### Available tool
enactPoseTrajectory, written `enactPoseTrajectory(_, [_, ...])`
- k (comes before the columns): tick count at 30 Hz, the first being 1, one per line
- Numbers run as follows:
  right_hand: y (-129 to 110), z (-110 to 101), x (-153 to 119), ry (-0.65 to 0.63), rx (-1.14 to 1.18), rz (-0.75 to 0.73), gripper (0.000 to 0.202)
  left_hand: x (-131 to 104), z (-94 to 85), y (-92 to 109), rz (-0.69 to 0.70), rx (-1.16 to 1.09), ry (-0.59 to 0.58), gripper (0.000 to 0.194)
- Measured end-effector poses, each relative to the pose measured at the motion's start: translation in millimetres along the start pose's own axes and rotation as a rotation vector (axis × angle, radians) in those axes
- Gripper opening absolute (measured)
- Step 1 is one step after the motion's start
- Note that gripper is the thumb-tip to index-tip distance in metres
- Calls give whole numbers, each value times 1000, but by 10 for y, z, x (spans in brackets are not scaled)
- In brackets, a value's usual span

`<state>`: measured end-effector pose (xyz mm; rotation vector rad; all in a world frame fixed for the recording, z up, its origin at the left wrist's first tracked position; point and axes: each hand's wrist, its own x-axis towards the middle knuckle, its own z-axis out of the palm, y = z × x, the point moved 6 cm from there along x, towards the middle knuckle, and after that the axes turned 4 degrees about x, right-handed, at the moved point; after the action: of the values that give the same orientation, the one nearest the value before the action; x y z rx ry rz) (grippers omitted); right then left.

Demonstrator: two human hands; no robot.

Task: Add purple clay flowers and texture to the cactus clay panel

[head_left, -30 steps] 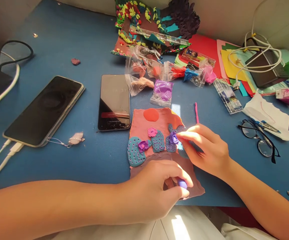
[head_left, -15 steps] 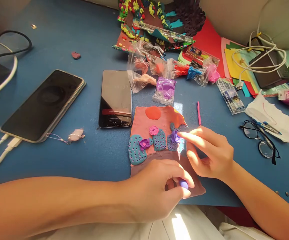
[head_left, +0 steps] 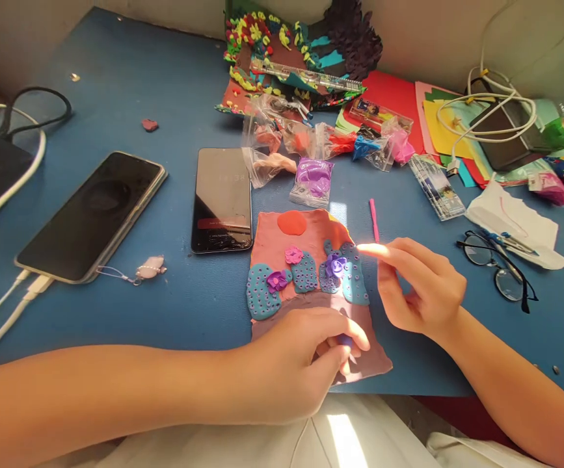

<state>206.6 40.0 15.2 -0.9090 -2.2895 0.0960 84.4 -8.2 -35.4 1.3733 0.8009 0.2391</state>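
A flat clay picture (head_left: 306,224) lies before me, pink above and mauve below, with a round orange sun (head_left: 292,223). Teal dotted cactus shapes (head_left: 263,292) stand across its middle. They bear a pink flower (head_left: 293,255), a purple flower (head_left: 277,281) and a violet flower (head_left: 335,265). Over the lower part, my left hand (head_left: 318,364) is closed on a blue-violet clay ball (head_left: 345,340), mostly hidden by the fingers. My right hand (head_left: 421,283) holds nothing visible; its index finger is stretched out by the picture's upper right edge, thumb apart below it.
Two phones, one black (head_left: 222,201) and one cabled (head_left: 94,218), lie to the left. Behind are bagged clay (head_left: 312,179) and another clay work (head_left: 282,58). A pink stick (head_left: 374,220), eyeglasses (head_left: 499,266) and white paper (head_left: 530,224) lie to the right.
My right hand has moved right, off the violet flower to the picture's edge. The fingers of my left hand now cover more of the clay ball. The view has shifted slightly.
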Motion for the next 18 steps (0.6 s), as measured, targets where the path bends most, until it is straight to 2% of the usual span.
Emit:
enactPoseTrajectory(3, [50, -55, -1, 62, -79, 1, 29, -28, -33, 125, 102, 157, 6, 19])
enactPoseTrajectory(6, [185, -65, -13, 73, -177, 130, 21, -44, -29, 220, 265, 316, 1, 20])
enactPoseTrajectory(8, [308, -24, -31, -8, -245, 280, 17, -72, -56, 310, 492, 590, 139, 25])
enactPoseTrajectory(10, [420, 47, -68, -149, -281, 434, 17, -100, -7, 341, 676, 964, 227, 33])
enactPoseTrajectory(13, [496, 111, -114, -290, -299, 572, 18, -162, 79, 367, 879, 1348, 314, 38])
enactPoseTrajectory(16, [491, 111, -120, -342, -306, 619, 15, -281, 63, 464, 963, 1500, 401, 39])
enactPoseTrajectory(18, [473, 103, -116, -378, -312, 632, 13, -409, -54, 545, 952, 1558, 529, 38])
